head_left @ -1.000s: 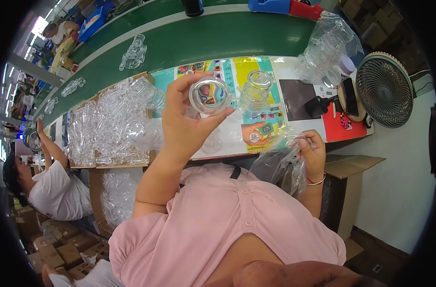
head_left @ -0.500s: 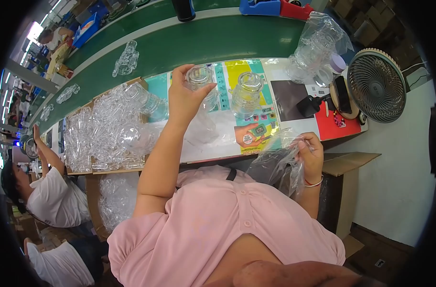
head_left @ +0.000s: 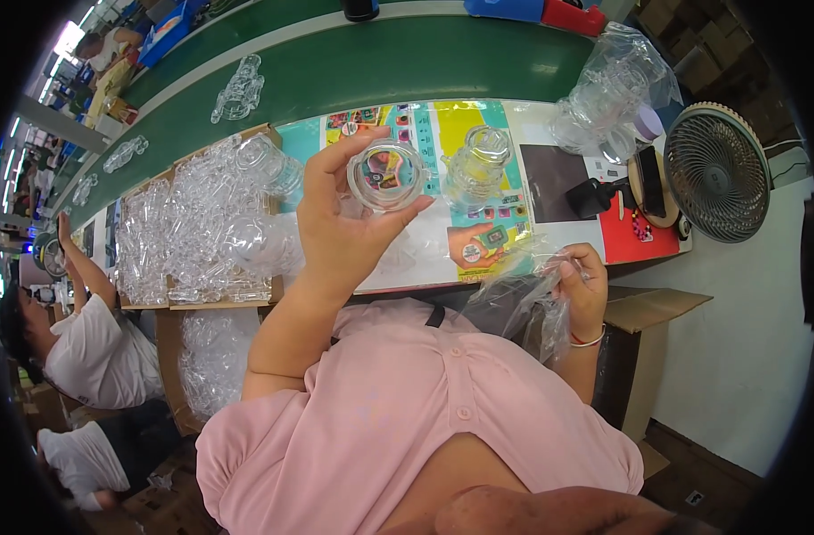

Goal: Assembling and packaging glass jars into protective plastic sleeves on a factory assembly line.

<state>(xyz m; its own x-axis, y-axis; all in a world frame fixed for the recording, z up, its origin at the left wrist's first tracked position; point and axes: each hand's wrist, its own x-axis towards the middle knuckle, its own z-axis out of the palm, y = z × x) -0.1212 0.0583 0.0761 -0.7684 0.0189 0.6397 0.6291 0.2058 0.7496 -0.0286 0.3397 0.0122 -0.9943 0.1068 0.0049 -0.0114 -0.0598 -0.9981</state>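
Observation:
My left hand (head_left: 335, 214) is closed around a clear, round-mouthed vessel (head_left: 387, 176), thumb on one side and fingers on the other. Its wide ring-shaped opening is tipped up toward me, above the tabletop. To the right of it, a similar clear ribbed vessel (head_left: 478, 169) stands on the printed mat. My right hand (head_left: 585, 287), near the table's front edge, pinches a thin clear plastic bag (head_left: 514, 290) that droops to the left and down. The bag looks crumpled, and I cannot tell whether anything is in it.
A cardboard box (head_left: 277, 285) packed with clear pieces lies at left. Clear parts, one a tube-like piece (head_left: 239, 89), lie on the green belt (head_left: 371, 76). At right are a bagged clear vessel (head_left: 607, 89), a black tape-like block (head_left: 590, 198) and a fan (head_left: 719, 174). Co-workers sit at far left.
My left hand has raised the clear vessel and tilted its mouth toward me, coming slightly nearer. My right hand still pinches the bag in nearly the same place.

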